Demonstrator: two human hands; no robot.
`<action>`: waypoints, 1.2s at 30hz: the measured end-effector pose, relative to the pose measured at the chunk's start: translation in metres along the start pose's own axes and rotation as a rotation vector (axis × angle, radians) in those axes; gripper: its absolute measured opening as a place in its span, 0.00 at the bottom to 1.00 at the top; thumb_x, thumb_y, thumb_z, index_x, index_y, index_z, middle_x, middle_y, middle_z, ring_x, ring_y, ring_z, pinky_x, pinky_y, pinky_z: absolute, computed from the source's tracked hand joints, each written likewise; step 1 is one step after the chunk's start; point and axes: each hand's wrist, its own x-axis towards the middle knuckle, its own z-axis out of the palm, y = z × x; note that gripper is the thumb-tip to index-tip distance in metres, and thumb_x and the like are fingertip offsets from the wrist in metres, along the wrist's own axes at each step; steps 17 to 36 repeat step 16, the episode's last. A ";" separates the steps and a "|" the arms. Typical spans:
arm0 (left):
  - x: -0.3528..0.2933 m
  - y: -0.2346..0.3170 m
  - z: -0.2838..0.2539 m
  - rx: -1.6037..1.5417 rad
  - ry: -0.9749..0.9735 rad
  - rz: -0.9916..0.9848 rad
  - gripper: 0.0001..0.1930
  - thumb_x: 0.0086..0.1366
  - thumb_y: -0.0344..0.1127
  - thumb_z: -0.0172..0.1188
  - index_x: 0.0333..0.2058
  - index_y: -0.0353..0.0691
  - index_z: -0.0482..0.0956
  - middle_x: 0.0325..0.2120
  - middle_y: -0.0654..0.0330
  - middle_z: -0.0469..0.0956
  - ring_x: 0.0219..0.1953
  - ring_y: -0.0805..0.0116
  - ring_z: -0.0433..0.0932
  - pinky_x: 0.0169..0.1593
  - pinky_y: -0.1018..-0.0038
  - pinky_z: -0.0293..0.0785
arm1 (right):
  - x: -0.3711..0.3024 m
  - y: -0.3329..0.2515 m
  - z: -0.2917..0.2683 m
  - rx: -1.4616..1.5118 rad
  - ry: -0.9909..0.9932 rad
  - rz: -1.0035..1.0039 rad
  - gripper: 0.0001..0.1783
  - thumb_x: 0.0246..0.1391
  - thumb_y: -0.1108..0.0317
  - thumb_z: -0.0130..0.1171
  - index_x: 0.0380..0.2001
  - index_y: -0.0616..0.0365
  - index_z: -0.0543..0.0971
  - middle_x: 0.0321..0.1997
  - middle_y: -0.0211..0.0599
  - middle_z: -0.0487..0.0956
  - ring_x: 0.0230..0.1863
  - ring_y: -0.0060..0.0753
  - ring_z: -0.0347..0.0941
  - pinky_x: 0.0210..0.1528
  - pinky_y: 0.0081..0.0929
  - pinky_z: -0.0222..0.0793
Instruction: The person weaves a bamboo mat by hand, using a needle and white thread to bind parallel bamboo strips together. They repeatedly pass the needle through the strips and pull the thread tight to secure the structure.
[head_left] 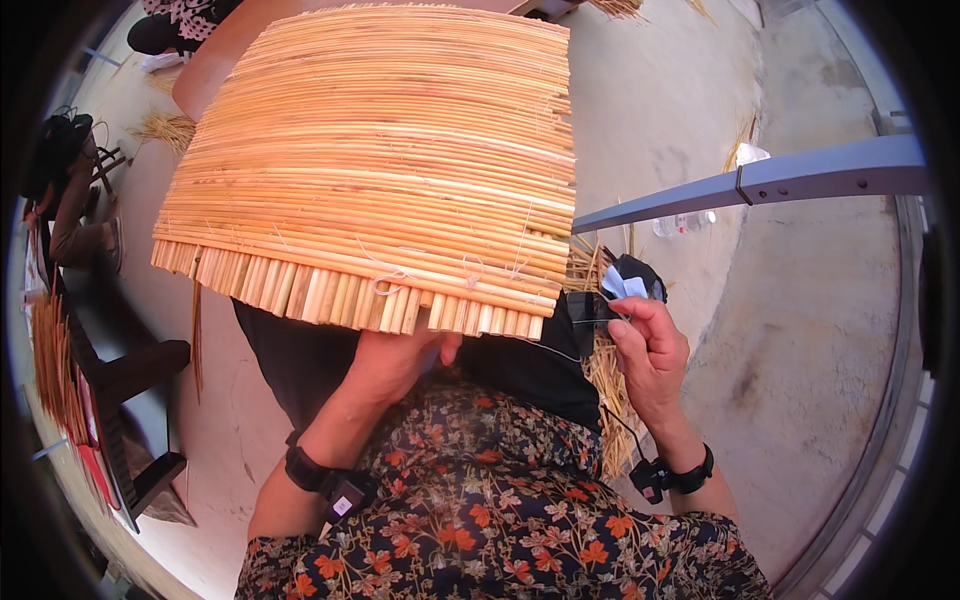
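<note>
A wide mat of straw-coloured reed stalks (380, 150) spreads out in front of me, its long reeds running side to side. Along its near edge lies a row of short cut reed ends (300, 290), with pale thread (385, 283) looped and knotted over the reeds. My left hand (395, 365) grips this edge from below; most of its fingers are hidden under the mat. Off the mat's near right corner, my right hand (650, 350) is closed in a pinch on a thin thread (555, 352). Whether a needle is also there is too fine to tell.
A blue-grey metal bar (760, 185) juts in from the right. Loose straw (605, 390) lies below my right hand, by a black bag (640, 272). A plastic bottle (685, 222) rests on the floor. At left are a dark chair (140, 370) and another person's leg (80, 215).
</note>
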 end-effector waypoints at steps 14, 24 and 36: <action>-0.001 0.003 0.000 0.154 0.049 0.044 0.12 0.70 0.28 0.62 0.50 0.35 0.76 0.33 0.55 0.80 0.31 0.67 0.80 0.34 0.71 0.78 | 0.094 -0.126 0.045 -0.118 -0.745 0.044 0.07 0.61 0.69 0.66 0.39 0.61 0.84 0.24 0.23 0.81 0.25 0.12 0.73 0.25 0.19 0.65; 0.001 0.001 -0.001 0.178 0.044 0.065 0.12 0.70 0.28 0.62 0.50 0.35 0.76 0.33 0.55 0.80 0.31 0.67 0.80 0.34 0.72 0.78 | 0.099 -0.128 0.034 0.040 -0.842 0.162 0.09 0.61 0.66 0.65 0.37 0.62 0.84 0.22 0.23 0.79 0.23 0.18 0.73 0.25 0.23 0.68; 0.001 0.001 -0.001 0.178 0.044 0.065 0.12 0.70 0.28 0.62 0.50 0.35 0.76 0.33 0.55 0.80 0.31 0.67 0.80 0.34 0.72 0.78 | 0.099 -0.128 0.034 0.040 -0.842 0.162 0.09 0.61 0.66 0.65 0.37 0.62 0.84 0.22 0.23 0.79 0.23 0.18 0.73 0.25 0.23 0.68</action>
